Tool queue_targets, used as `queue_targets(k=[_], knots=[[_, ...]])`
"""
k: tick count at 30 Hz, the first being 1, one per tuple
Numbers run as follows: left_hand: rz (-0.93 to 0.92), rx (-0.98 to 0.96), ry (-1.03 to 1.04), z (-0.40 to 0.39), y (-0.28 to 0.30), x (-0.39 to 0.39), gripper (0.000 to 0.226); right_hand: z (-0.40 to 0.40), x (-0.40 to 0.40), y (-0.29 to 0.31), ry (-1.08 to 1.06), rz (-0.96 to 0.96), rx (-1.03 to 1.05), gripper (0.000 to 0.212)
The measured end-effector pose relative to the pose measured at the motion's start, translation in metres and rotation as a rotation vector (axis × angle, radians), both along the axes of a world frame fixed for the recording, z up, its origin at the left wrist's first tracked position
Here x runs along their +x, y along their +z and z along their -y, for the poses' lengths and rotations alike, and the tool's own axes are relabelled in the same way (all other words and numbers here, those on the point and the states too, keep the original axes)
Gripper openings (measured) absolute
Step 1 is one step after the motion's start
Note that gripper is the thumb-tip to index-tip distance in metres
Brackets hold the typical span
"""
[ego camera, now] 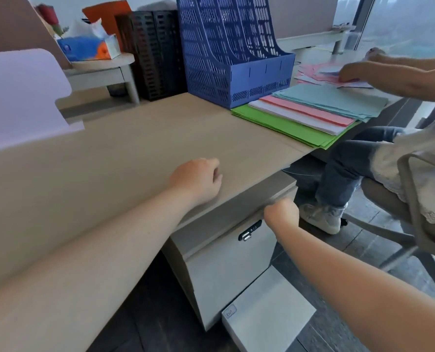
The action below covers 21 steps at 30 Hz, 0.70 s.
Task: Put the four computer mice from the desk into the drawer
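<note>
- No mice visible on the table (125,148).
- Left hand (196,181) rests loosely curled, empty.
- Right hand (282,212) closed at the drawer (226,214) edge; the drawer likely needs pulling or shutting next.

- The right hand (282,214) has its fingertips tucked under the top edge of the drawer (234,214), at centre right, so the grip there cannot be made out.
- The left hand (196,180) lies knuckles-up on the surface (135,148); its curled fingers hide whatever may be under the palm.
- The keypad lock (249,231) on the cabinet front is too small to read.
- Another seated person (364,153) at the right edge is cut off by the frame: only forearms, legs and a shoe show.
- The lilac panel (20,97) at the upper left runs out of the picture.
- The label on the white box (267,311) at the bottom is blurred.
</note>
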<state>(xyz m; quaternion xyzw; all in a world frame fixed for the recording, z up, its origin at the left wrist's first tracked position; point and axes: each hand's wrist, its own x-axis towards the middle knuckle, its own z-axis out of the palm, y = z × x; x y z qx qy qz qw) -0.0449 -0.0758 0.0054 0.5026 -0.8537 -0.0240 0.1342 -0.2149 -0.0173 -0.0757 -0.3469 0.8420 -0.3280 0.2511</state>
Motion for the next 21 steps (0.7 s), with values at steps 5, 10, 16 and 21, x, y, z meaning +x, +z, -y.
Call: queue_targets(k=[5, 10, 16, 21], knots=[[-0.054, -0.031, -0.049, 0.005, -0.008, 0.01, 0.025, 0.011, 0.001, -0.014, 0.005, 0.039, 0.023, 0.025], [-0.143, -0.063, -0.047, 0.004, -0.012, 0.013, 0.022, 0.013, 0.0, -0.021, 0.043, 0.035, 0.024, 0.032], [-0.106, -0.037, -0.049, 0.001, -0.011, 0.015, 0.024, 0.005, -0.005, -0.016, 0.178, -0.096, 0.113, 0.016], [-0.093, -0.041, -0.024, -0.003, -0.011, 0.021, 0.025, -0.004, -0.007, -0.007, 0.254, -0.16, 0.131, 0.012]])
